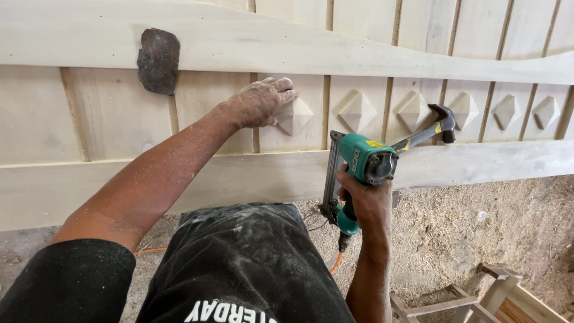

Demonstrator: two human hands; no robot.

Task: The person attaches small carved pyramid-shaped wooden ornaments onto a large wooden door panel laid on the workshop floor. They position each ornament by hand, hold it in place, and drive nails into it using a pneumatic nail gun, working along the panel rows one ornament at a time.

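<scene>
Nearest to me is my own black shirt [245, 263], dusted with sawdust, and below it the floor [466, 233], thick with shavings. An orange air hose [335, 263] trails off the bottom of the green nail gun [359, 173], which my right hand [368, 206] has wrapped tight round the grip, fingers fully closed on it. The gun's magazine stands upright against the lower rail [239, 176] of the pale wooden panel [119, 113], nose up toward the row of trim.

Farther out, my left hand [263, 101] lies flat on the panel, fingers together and only slightly bent, fingertips pressing the leftmost diamond block [294, 115] against its board. It grips nothing; it just pins the piece in place.

As I judge it, the step in hand is fixing that block: it is seated and held, and the gun is not yet on it. The next move calls for bringing the nose square onto the block while keeping my fingertips out of the nail's path and the block from shifting.

Counting: I see six diamond blocks in the row, one under my fingers and five to the right. One hammer [433, 125] leans on the rail beside the gun, head up by the fourth block. One dark rough lump [158, 60] sits on the upper rail [299, 42]. A small wooden frame [472, 299] lies at the lower right.
</scene>
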